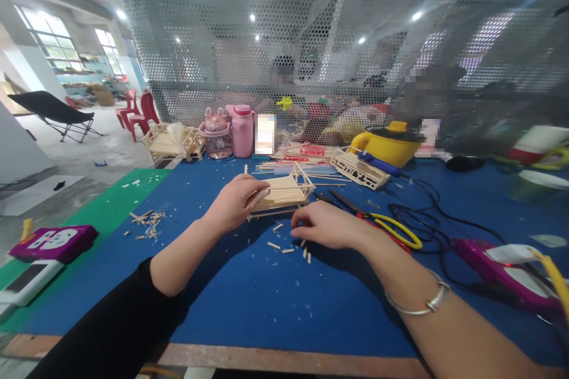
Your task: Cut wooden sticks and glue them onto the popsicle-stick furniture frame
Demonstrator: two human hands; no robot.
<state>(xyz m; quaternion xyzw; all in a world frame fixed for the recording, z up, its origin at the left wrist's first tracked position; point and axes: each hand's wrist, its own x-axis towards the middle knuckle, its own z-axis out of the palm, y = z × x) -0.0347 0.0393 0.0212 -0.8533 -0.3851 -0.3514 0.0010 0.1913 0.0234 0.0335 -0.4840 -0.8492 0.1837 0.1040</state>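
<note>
A small model built of thin wooden sticks (282,192), with a slatted deck and a railed end, stands in the middle of the blue tabletop. My left hand (235,200) is closed on its left end, fingers over the deck edge. Just in front of the model's right corner, my right hand (322,225) has its thumb and fingertips drawn together. Whatever may be between them is too small to make out. Several short cut stick pieces (288,251) lie on the table below and beside the right fingertips.
Cutting pliers (349,204), yellow-handled scissors (400,231) and a blue glue gun (377,163) with looping black cord lie at right. Long sticks (306,154), another stick model (360,169), a yellow pot (391,145) and a pink bottle (242,133) stand behind. Offcuts (149,222) lie left.
</note>
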